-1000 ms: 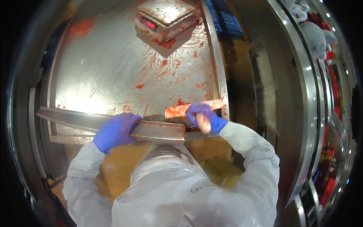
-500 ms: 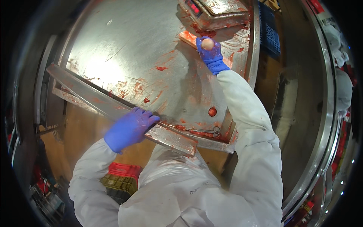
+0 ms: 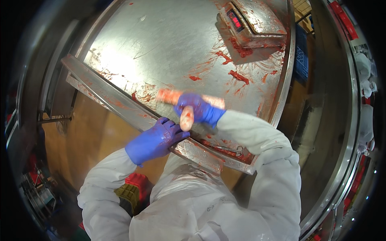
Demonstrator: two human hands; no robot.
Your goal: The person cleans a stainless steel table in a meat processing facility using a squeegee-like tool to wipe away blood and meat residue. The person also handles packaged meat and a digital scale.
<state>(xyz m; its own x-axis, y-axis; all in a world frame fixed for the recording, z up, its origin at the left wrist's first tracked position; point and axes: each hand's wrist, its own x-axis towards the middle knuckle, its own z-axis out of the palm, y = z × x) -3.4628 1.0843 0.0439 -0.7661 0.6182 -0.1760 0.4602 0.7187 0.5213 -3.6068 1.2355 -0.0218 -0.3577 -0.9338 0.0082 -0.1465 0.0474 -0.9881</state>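
In my right hand (image 3: 197, 108) the blue-gloved fingers close around a pale, blood-stained T-shaped scraper (image 3: 169, 97). Its rounded handle end sticks out of the fist toward me, and its long bar, blurred by motion, lies across the metal table (image 3: 161, 48). My left hand (image 3: 155, 138), also gloved in blue, rests with fingers apart over the long metal ledge (image 3: 108, 96) on the table's near side. Its fingertips are close to the handle end; whether they touch I cannot tell. Scissors (image 3: 227, 148) lie in the bloody near edge, right of both hands.
A metal scale (image 3: 257, 24) with a red display stands at the far right. Red scraps (image 3: 239, 76) and smears mark the tabletop. Raised rims border the table. Beyond the right rim is a blue crate (image 3: 301, 60); red and olive crates (image 3: 134, 186) stand below my left arm.
My right hand has come from beside the scale toward the near edge and left, bringing the scraper close to my left hand. The view has shifted. A round red spot is now out of sight.
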